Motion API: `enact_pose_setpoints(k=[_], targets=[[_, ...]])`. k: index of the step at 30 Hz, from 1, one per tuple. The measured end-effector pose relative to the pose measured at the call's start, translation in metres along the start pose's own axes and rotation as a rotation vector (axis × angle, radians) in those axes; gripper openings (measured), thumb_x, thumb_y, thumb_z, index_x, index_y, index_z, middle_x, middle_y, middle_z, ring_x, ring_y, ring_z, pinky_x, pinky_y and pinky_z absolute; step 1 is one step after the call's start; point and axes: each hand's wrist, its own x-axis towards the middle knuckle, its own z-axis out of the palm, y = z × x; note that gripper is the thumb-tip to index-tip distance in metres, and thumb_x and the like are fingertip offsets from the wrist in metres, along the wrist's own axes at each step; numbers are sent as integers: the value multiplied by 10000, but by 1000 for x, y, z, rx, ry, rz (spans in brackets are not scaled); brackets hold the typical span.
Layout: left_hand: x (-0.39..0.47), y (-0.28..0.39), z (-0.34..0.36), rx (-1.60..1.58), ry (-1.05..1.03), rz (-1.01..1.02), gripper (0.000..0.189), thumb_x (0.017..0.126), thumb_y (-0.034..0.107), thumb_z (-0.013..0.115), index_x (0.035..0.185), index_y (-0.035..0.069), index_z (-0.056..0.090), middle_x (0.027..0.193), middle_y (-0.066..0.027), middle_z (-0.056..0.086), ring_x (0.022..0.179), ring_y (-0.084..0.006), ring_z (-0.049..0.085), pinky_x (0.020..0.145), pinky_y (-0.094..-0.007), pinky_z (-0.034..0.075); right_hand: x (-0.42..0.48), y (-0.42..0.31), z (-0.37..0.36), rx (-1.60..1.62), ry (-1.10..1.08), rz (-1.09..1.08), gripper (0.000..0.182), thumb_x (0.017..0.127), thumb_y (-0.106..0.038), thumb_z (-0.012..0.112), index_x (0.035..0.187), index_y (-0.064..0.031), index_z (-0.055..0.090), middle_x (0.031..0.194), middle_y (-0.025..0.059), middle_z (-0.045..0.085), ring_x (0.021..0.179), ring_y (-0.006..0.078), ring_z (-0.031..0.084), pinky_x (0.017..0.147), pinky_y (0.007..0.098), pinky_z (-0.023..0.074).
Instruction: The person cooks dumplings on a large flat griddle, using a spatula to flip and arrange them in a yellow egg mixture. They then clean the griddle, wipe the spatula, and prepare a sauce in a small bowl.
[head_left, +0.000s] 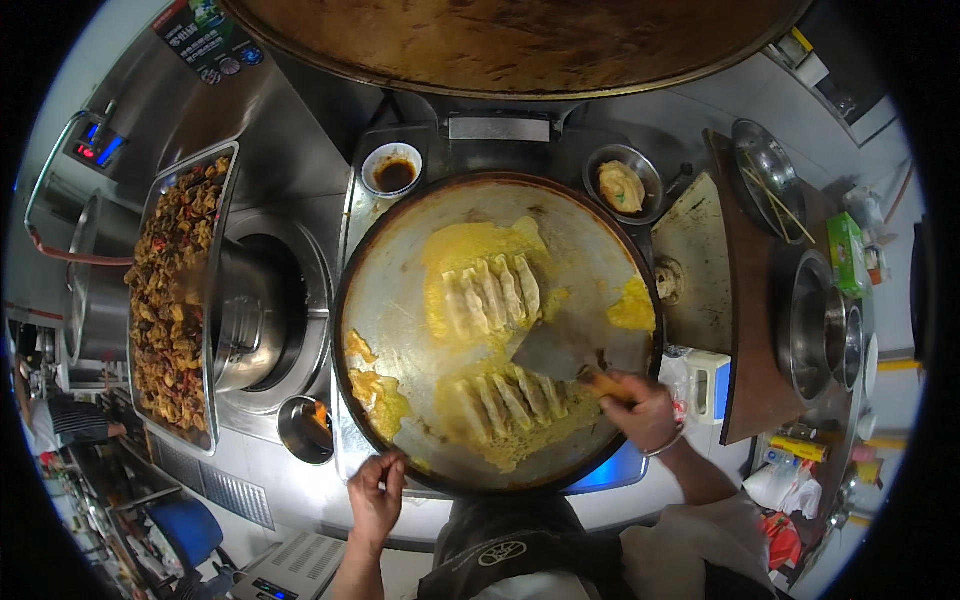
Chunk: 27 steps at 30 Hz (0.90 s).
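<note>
My right hand grips the wooden handle of a broad metal scraper. Its blade is over a large round griddle, between two rows of long folded dumplings. The far row sits on a sheet of yellow egg batter; the near row rests on a thinner, speckled yellow layer. At the griddle's front left rim is my left hand, its fingers curled in; whether they pinch anything is hidden. Browned egg scraps lie at the left edge, with another yellow patch at the right.
A raised round lid or plate hangs over the back. Behind the griddle stand a bowl of dark sauce and a bowl of pale paste. Left are a tray of fried food and a pot; right, a brown board.
</note>
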Motion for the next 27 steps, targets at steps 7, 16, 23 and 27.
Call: enact_pose_setpoints(k=[7, 16, 23, 27], targets=[[114, 24, 51, 31, -4, 90, 159, 734, 85, 569, 856, -16, 580, 714, -155, 590, 622, -224, 597, 566, -294, 467, 104, 80, -88, -50, -140, 16, 318, 705, -155, 638, 967, 8, 563, 851, 112, 616, 764, 135, 561, 706, 257, 442], [186, 24, 111, 295, -46, 40, 220, 735, 213, 537, 854, 31, 573, 721, -200, 584, 702, -335, 569, 668, -375, 458, 206, 82, -74, -108, -403, -54, 290, 648, -145, 645, 904, -19, 594, 800, 115, 619, 728, 174, 582, 681, 270, 447], [194, 31, 127, 428, -49, -29, 200, 764, 230, 486, 783, 34, 525, 730, -219, 578, 712, -364, 564, 666, -406, 450, 224, 89, -56, -131, -522, -188, 301, 635, -129, 641, 914, -26, 594, 821, 105, 619, 744, 184, 582, 694, 274, 443], [195, 37, 126, 425, -76, -46, 194, 774, 220, 473, 772, 30, 512, 728, -221, 576, 719, -361, 564, 665, -411, 446, 231, 88, -71, -52, -507, -121, 298, 630, -109, 645, 913, -31, 598, 827, 103, 618, 753, 179, 580, 711, 268, 442]])
